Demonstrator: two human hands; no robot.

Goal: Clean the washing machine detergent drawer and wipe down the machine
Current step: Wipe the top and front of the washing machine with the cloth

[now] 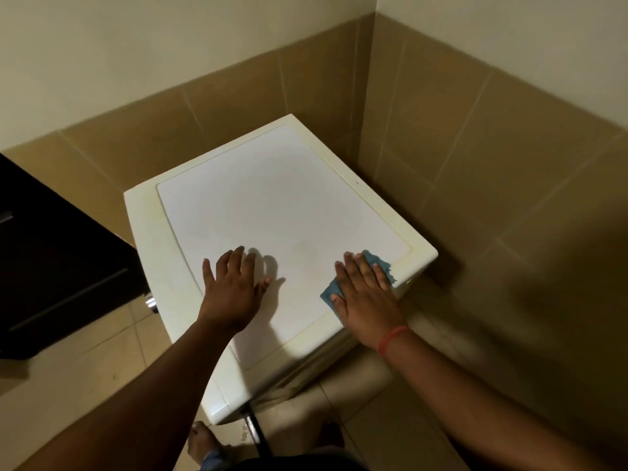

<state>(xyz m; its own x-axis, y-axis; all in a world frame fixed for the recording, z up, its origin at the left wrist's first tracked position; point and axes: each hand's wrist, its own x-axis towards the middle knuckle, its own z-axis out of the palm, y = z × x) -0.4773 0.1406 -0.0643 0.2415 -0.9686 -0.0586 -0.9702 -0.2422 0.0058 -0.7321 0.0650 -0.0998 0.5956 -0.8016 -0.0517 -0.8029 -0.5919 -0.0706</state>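
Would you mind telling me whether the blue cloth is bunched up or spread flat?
Spread flat: the cloth lies on the machine top under the right hand, whose straight fingers press it.

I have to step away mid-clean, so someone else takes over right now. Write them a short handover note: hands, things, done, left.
Left hand: flat and open on the washing machine's top panel, holding nothing.
Right hand: fingers straight, pressing the blue cloth flat on the top, near its front right corner.
Done: cannot tell how much of the top has been wiped; no marks show on it.
Left: finish the top, then the machine's sides and front. The detergent drawer is out of view, so check its state yourself.
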